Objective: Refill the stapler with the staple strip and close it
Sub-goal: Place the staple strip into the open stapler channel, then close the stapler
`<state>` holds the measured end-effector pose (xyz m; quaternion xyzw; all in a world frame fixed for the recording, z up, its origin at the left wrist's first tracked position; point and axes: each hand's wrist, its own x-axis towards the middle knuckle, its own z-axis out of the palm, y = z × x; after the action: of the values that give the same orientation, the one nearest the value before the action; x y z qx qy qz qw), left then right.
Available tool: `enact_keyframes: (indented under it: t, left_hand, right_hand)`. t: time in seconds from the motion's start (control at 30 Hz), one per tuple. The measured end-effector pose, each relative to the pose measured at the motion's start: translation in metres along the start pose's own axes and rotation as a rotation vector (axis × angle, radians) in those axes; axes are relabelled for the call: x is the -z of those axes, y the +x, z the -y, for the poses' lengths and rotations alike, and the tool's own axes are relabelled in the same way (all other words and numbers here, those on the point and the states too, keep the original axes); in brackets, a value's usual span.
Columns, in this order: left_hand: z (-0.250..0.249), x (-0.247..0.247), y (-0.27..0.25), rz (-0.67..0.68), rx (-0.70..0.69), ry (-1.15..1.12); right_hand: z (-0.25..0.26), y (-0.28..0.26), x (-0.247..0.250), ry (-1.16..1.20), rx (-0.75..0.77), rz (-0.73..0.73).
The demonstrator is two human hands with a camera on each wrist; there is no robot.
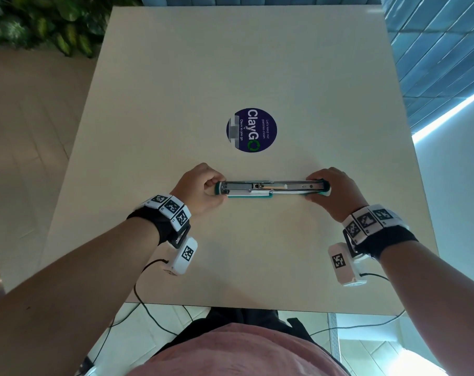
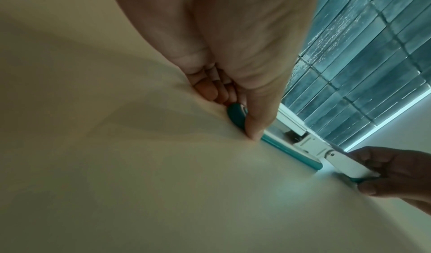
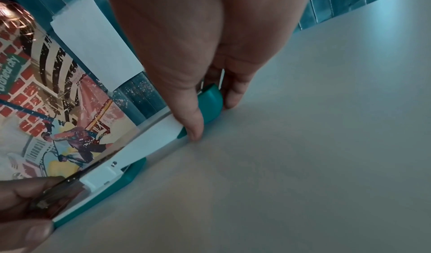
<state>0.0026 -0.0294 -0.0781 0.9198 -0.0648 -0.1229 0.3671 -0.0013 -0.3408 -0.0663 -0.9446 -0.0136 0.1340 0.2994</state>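
On the cream table [image 1: 257, 63], near its front half, the teal-and-white stapler [image 1: 271, 188] is lying swung fully open, stretched out flat in one long line from left to right, its metal staple channel facing up. The left hand [image 1: 200, 189] is gripping the stapler's left end, fingers curled over the far side and the thumb [image 2: 255, 126] pressing against the near side of the teal tip. The right hand [image 1: 334, 192] is gripping the opposite end in the same way, with its thumb [image 3: 194, 127] lying on the near side and fingers curled round the rounded teal end. Both hands are resting low on the table surface. Whether a staple strip is sitting in the channel cannot be made out. Just beyond the stapler, toward the table's middle, a round dark-blue ClayGo sticker [image 1: 252, 130] is lying flat. Each wrist is wearing a black band with white marker blocks [image 1: 170, 208].
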Motion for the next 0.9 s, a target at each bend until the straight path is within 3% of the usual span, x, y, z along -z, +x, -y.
enact_keyframes:
  t: [0.2, 0.33, 0.6, 0.9]
  left_hand:
    - [0.001, -0.001, -0.001, 0.0, -0.013, -0.02]
    - [0.001, -0.001, 0.0, 0.011, -0.017, -0.011]
    - [-0.002, 0.001, 0.0, 0.026, -0.029, 0.011]
    - [0.001, -0.002, 0.0, 0.025, 0.024, -0.051]
  right_hand:
    - [0.026, -0.009, 0.03, 0.211, 0.092, -0.01]
    - [0.067, -0.006, 0.025, 0.316, 0.2, 0.065]
    - [0.108, 0.014, -0.042, -0.167, 0.384, 0.207]
    - [0.105, 0.015, -0.066, -0.389, 0.435, 0.153]
